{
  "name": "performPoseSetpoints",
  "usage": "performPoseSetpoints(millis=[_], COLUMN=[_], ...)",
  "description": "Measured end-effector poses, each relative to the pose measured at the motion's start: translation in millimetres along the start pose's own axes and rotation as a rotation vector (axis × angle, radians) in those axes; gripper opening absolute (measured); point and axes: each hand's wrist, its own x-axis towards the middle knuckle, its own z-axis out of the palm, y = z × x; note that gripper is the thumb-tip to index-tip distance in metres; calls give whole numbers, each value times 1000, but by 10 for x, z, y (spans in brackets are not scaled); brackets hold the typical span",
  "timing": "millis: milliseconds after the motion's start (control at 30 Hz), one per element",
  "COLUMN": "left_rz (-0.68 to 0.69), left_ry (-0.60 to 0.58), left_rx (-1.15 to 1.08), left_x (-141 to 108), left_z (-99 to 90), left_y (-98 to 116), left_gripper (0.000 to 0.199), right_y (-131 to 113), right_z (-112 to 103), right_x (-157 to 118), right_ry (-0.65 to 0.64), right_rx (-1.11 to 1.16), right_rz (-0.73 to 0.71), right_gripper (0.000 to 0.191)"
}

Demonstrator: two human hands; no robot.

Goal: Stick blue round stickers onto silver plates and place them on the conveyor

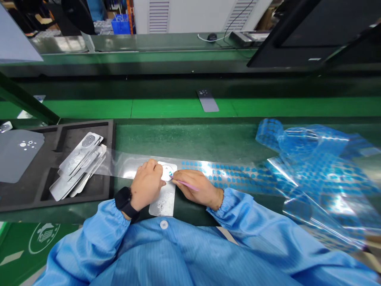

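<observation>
A silver phone back panel point(164, 200) lies on the green bench in front of me, its round camera area point(167, 172) at the far end. My left hand point(148, 183) has curled fingers gripping the panel's left edge beside that circle. Pinched in my right hand point(196, 186) is a pair of thin pink tweezers point(189, 185), whose tip reaches the camera circle. A small blue piece shows at the tip. Beside the panel, a clear strip with rows of blue stickers point(232, 173) runs off to the right.
To the left, a black tray point(112, 159) bears stacked silver panels point(81, 163) and grey sheets point(20, 159). Crumpled blue-dotted film point(321, 159) is heaped at the right. Another grey panel point(208, 101) lies on the bright green strip. A monitor point(324, 35) overhangs the upper right.
</observation>
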Motion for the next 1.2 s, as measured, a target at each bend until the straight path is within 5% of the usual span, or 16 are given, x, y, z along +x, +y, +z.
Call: performPoseSetpoints(millis=[167,367,500,600,733,867,1000,1100,1200], left_rz=[-7,-20,-28,-49,-40,11,-39,-57,-76], left_ry=[-14,23,73,131,318,682,938,993,1011], left_rx=[14,-7,-52,-99,-177,-296,-369,-384,-403], left_x=[-2,-19,-37,-55,-90,-81,-29,-10,-10], left_z=[2,34,59,109,280,466,508,494,490], left_y=[4,5,-7,-18,-55,-106,-126,-113,-83], left_gripper=[16,15,18,21,22,23,14,9,9], right_y=[7,0,49,73,-7,-9,346,754,1126], right_z=[-18,-107,-143,-115,-91,-151,-248,-397,-603], right_x=[-11,8,158,327,520,813,1507,2086,2318], right_ry=[-17,-85,5,-122,-404,-459,-370,-230,-152], right_rx=[21,102,87,-82,-184,-62,-21,-175,-345], right_rz=[44,258,413,518,595,668,646,654,730], right_gripper=[15,18,20,19,6,13,3,17,35])
